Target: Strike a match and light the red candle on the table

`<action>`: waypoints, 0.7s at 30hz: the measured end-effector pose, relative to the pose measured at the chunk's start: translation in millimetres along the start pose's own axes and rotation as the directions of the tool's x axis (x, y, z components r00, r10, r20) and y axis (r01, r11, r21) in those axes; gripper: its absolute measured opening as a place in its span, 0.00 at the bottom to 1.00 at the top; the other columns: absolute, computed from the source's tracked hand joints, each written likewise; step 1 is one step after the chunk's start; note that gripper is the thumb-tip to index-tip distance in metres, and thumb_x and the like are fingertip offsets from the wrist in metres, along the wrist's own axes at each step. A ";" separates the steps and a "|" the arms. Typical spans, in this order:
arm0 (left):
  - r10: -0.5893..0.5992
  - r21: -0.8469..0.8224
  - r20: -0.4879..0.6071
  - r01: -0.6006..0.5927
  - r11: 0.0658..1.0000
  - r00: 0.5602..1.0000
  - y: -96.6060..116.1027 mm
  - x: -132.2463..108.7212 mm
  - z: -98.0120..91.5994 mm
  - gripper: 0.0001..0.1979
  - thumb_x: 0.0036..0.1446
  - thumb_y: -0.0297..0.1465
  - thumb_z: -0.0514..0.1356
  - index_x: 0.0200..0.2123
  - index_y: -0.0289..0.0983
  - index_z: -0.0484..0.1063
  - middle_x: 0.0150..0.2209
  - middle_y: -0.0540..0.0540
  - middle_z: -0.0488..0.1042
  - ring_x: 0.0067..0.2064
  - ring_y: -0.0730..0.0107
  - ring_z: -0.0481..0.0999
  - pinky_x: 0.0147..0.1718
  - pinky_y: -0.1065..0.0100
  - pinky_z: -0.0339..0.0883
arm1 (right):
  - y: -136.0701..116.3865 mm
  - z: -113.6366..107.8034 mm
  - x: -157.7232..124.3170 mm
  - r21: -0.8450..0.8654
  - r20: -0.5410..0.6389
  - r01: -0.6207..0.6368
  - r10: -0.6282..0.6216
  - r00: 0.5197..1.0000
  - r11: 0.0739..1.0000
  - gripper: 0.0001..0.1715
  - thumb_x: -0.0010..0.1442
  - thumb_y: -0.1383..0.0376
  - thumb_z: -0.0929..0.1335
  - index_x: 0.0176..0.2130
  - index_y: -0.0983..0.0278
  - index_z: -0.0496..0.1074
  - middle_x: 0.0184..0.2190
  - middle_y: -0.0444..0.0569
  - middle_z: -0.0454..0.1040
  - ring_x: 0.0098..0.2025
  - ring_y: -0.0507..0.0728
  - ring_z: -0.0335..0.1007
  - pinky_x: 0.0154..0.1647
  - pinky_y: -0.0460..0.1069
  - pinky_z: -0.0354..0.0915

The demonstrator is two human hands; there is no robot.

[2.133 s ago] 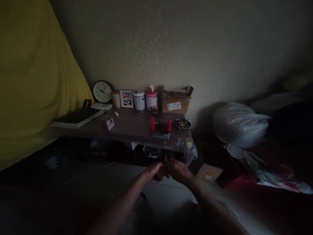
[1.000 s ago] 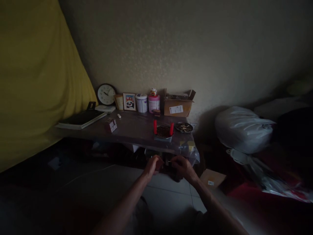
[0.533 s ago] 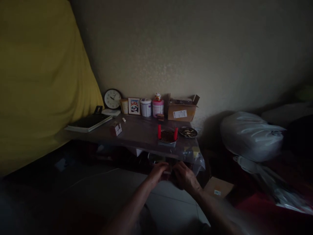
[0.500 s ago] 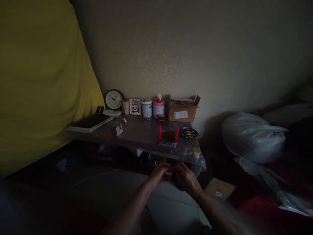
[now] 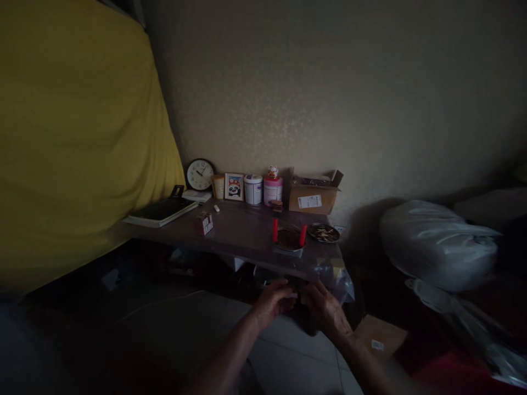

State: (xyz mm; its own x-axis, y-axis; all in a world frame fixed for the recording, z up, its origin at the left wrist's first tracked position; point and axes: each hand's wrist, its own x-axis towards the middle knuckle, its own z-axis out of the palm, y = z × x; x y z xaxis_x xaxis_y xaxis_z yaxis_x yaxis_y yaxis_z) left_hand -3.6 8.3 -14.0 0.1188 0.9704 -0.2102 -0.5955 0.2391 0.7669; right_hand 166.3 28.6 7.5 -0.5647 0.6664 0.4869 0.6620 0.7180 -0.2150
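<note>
Dimly, a small item with a pale edge shows between the two hands, low in front of the table's near side. The left hand pinches it, thumb above and fingers curled beneath. The right hand is bent inward just beside it, fingertips drawn together; whether they grip anything is too dark to make out.

Being small enough for a fingertip pinch, the item probably weighs very little. Its stiffness and slickness are hard to judge in this gloom; if it is thin-walled, a hard squeeze could crush it. A light hold by the edges, with thumb and forefinger opposed, seems the safest grip.

Just beyond, near the front of the table, a round dish has two upright red sticks, probably candles, one at each side. They look smooth and perhaps waxy, so best taken low and gently. Just beside it, a dark plate bears thin pale sticks, likely light and brittle. Farther left lies a patterned cube. Along the wall stand a clock, a framed picture, two tubs and a cardboard box.
</note>
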 end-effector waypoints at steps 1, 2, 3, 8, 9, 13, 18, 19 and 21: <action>0.004 -0.002 -0.005 -0.004 1.000 1.000 -0.1 -0.1 0.0 0.15 0.40 0.31 0.68 0.35 0.36 0.71 0.35 0.47 0.78 0.28 0.72 0.76 0.29 0.70 0.67 | 0.0 -0.1 0.0 -0.006 -0.005 0.007 -0.007 1.000 1.000 0.11 0.61 0.71 0.58 0.33 0.62 0.67 0.31 0.47 0.67 0.32 0.53 0.67 0.31 0.45 0.64; 0.009 -0.004 -0.014 -0.009 1.000 1.000 -0.2 -0.1 -0.2 0.16 0.40 0.31 0.68 0.35 0.37 0.71 0.35 0.47 0.78 0.28 0.72 0.76 0.29 0.70 0.67 | 0.1 -0.3 0.0 -0.008 -0.013 0.006 -0.006 1.000 1.000 0.11 0.61 0.70 0.58 0.33 0.62 0.67 0.31 0.47 0.67 0.31 0.52 0.67 0.30 0.45 0.64; 0.014 -0.005 -0.024 -0.014 1.000 1.000 -0.3 0.0 -0.5 0.16 0.40 0.31 0.68 0.35 0.37 0.71 0.34 0.47 0.78 0.28 0.71 0.76 0.29 0.69 0.67 | 0.3 -0.3 0.0 -0.007 -0.020 -0.002 0.002 1.000 1.000 0.11 0.61 0.70 0.58 0.33 0.62 0.66 0.31 0.47 0.66 0.30 0.52 0.67 0.29 0.45 0.64; 0.018 0.003 -0.023 -0.018 1.000 1.000 -3.1 1.7 -3.1 0.15 0.40 0.32 0.68 0.34 0.36 0.73 0.35 0.45 0.78 0.30 0.68 0.77 0.30 0.68 0.66 | 1.3 0.6 -0.2 0.011 -0.048 -0.011 0.012 0.999 1.000 0.11 0.61 0.69 0.57 0.32 0.62 0.66 0.30 0.47 0.66 0.30 0.52 0.67 0.28 0.45 0.63; 0.015 0.007 -0.014 -0.015 1.000 1.000 -3.8 2.2 -3.6 0.15 0.40 0.32 0.68 0.34 0.35 0.73 0.35 0.44 0.78 0.30 0.68 0.77 0.30 0.68 0.66 | 0.8 0.6 -0.1 0.024 -0.050 -0.008 0.009 0.999 1.000 0.12 0.61 0.69 0.57 0.31 0.62 0.66 0.30 0.47 0.66 0.30 0.53 0.66 0.28 0.45 0.63; 0.018 0.009 0.008 -0.018 1.000 1.000 -5.9 3.7 -4.9 0.14 0.40 0.32 0.68 0.33 0.34 0.75 0.36 0.43 0.78 0.32 0.67 0.76 0.33 0.68 0.65 | -3.6 -2.3 1.6 0.142 -0.043 -0.009 0.016 0.999 0.990 0.14 0.62 0.67 0.57 0.30 0.62 0.67 0.29 0.48 0.66 0.30 0.52 0.66 0.30 0.46 0.65; 0.016 -0.008 0.030 -0.016 1.000 0.999 -5.9 4.3 -4.6 0.13 0.39 0.31 0.69 0.31 0.34 0.76 0.31 0.45 0.78 0.31 0.68 0.76 0.34 0.68 0.64 | -9.1 -4.8 3.8 0.275 -0.073 -0.028 0.050 0.996 0.961 0.14 0.62 0.66 0.57 0.30 0.62 0.67 0.29 0.47 0.68 0.30 0.52 0.68 0.33 0.46 0.66; 0.015 -0.013 0.035 -0.015 1.000 0.999 -5.7 4.1 -4.3 0.13 0.39 0.31 0.69 0.30 0.34 0.76 0.30 0.46 0.77 0.31 0.68 0.75 0.34 0.68 0.64 | -9.5 -4.8 4.1 0.292 -0.075 -0.034 0.059 0.995 0.956 0.13 0.62 0.66 0.58 0.30 0.62 0.68 0.29 0.47 0.69 0.31 0.53 0.68 0.33 0.46 0.66; 0.016 -0.026 0.048 -0.014 1.000 0.999 -4.9 3.3 -3.3 0.12 0.39 0.31 0.69 0.29 0.33 0.76 0.29 0.46 0.77 0.32 0.68 0.75 0.34 0.68 0.64 | -10.1 -4.7 4.6 0.325 -0.072 -0.061 0.089 0.993 0.944 0.12 0.61 0.65 0.59 0.31 0.62 0.69 0.29 0.47 0.70 0.32 0.53 0.69 0.33 0.46 0.66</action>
State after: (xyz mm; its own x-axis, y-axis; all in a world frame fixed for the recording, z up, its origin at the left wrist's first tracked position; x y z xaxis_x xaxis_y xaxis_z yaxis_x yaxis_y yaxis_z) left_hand -2.8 10.2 -20.5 0.1479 0.9745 -0.1686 -0.6173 0.2242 0.7541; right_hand 159.3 23.5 15.9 -0.4663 0.7115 0.5257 0.4994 0.7022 -0.5074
